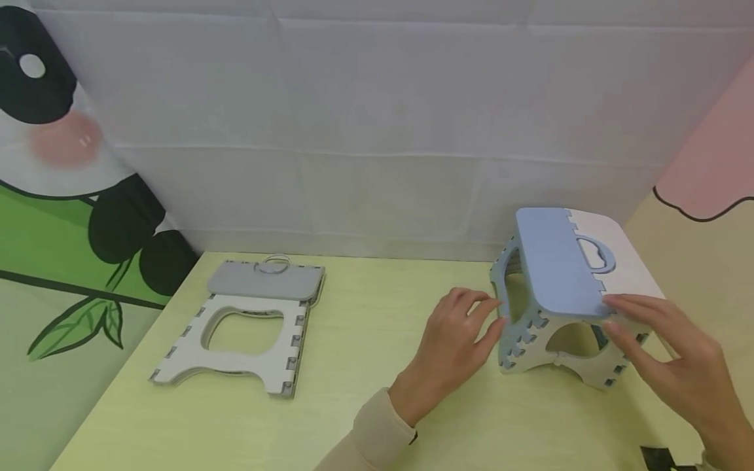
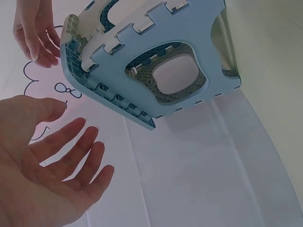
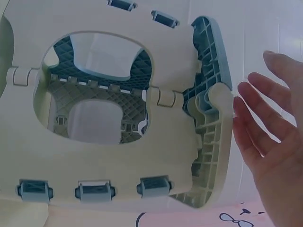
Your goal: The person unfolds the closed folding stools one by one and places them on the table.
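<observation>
An unfolded blue-and-white folding step stool [image 1: 556, 265] stands upright on the right of the table, its carry handle [image 1: 609, 258] raised at the middle of the top. My left hand [image 1: 450, 343] is beside the stool's blue left side, fingers loosely bent; the left wrist view shows a gap between them and the stool's blue leg panel [image 2: 175, 94]. At the near right corner of the top is my right hand [image 1: 677, 343]. Its fingertips [image 3: 238, 101] lie at the rim of the top, seemingly touching it, and do not wrap around it.
A grey-and-white folding stool [image 1: 235, 360], folded flat, lies on the left of the pale yellow-green table [image 1: 377, 314]. Behind the table hangs a creased white cloth [image 1: 377, 118]. A black object [image 1: 656, 458] shows at the bottom right. Cartoon-printed surfaces flank both sides.
</observation>
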`<state>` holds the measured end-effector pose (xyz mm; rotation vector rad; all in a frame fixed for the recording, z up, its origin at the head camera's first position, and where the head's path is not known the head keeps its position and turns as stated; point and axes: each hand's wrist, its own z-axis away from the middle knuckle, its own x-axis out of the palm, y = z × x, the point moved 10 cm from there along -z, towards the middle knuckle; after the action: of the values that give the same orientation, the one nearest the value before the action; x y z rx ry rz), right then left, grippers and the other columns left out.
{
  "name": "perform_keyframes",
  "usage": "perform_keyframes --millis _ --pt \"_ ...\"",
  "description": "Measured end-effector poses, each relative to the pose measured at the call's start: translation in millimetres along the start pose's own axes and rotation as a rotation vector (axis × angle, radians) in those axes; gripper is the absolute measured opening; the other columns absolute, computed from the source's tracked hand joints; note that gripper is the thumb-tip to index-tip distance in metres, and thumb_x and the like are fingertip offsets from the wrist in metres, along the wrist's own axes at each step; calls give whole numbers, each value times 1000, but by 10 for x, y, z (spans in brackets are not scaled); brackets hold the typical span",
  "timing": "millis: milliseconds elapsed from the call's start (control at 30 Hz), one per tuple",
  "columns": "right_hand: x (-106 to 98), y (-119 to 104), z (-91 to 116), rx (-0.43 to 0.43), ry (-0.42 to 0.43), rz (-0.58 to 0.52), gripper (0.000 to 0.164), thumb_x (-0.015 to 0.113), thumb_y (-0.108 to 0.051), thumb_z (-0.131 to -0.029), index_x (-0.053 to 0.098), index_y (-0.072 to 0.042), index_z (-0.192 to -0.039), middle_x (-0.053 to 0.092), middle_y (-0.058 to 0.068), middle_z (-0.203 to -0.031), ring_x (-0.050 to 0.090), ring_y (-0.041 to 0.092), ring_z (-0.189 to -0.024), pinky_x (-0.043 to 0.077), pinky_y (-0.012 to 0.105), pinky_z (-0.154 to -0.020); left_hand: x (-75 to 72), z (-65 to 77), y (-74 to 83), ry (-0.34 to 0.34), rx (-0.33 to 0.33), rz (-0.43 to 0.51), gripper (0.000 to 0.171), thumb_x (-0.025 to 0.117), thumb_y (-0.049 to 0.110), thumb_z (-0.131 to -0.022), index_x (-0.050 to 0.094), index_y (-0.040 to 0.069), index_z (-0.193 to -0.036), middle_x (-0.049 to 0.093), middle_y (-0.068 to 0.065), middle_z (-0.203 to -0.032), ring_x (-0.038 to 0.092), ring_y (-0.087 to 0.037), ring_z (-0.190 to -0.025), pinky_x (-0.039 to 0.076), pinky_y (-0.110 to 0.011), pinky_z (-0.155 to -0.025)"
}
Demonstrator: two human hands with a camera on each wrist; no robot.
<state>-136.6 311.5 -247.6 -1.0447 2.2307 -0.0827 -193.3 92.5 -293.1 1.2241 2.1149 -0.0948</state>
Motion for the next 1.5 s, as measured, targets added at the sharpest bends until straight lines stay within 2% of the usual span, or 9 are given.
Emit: perform_keyframes --millis 333,633,1033,1500 --pt "125 -393 -161 -136 26 -147 48 71 -34 -99 71 13 -109 72 17 -113 62 9 -119 43 16 -105 -85 107 -106 -13 -11 -22 15 77 17 -93 75 10 -106 70 -3 -105 63 -21 -102 55 -32 -89" --pt "303 -571 -197 -196 -16 -200 45 70 -32 -100 72 12 -109 71 19 -109 63 11 -114 44 18 -103 -145 247 -208 -30 -33 -50 14 78 15 -92 76 10 -105 71 -3 -102 64 -21 -99 56 -34 -86" --pt "580 -574 -93 -211 -90 -247 41 68 -30 -101 72 9 -114 69 19 -114 62 14 -115 45 16 -100 -239 429 -338 -59 -49 -67 14 79 14 -91 76 9 -104 71 -4 -101 64 -22 -98 56 -34 -84" --pt "940 -489 69 -164 -209 -166 42 59 -40 -105 72 -3 -121 68 12 -118 59 14 -116 42 13 -101 -321 644 -437 -67 -46 -90 16 81 13 -88 76 9 -102 71 -4 -97 64 -23 -96 57 -36 -83"
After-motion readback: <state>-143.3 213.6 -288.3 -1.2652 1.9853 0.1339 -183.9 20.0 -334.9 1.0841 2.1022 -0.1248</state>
